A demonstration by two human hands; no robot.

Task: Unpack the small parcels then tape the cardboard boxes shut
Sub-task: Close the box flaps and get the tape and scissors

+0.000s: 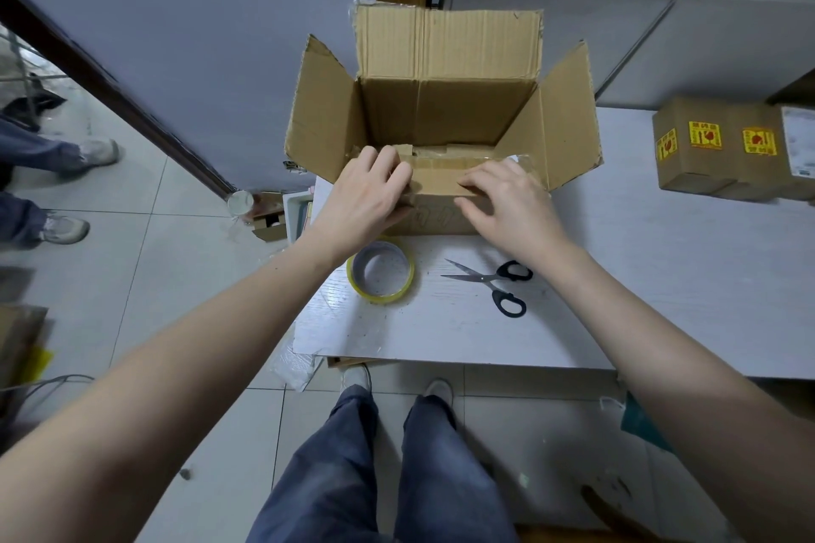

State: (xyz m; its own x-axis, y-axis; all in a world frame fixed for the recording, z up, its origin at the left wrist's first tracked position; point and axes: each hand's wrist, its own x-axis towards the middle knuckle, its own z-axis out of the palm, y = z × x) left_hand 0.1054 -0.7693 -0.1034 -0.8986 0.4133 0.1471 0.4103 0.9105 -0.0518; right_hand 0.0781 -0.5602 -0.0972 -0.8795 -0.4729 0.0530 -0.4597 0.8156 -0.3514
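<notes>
The open cardboard box occupies the far middle of the white table. Its far, left and right flaps stand up and wall off approach from those three sides; the top opening is accessible from above. The near flap is folded down under the left hand and right hand, which block the near rim. In front of the box, the tape roll and the scissors lie apart, with bare table between them. Right of the scissors the surface is open up to the small boxes at the far right edge.
</notes>
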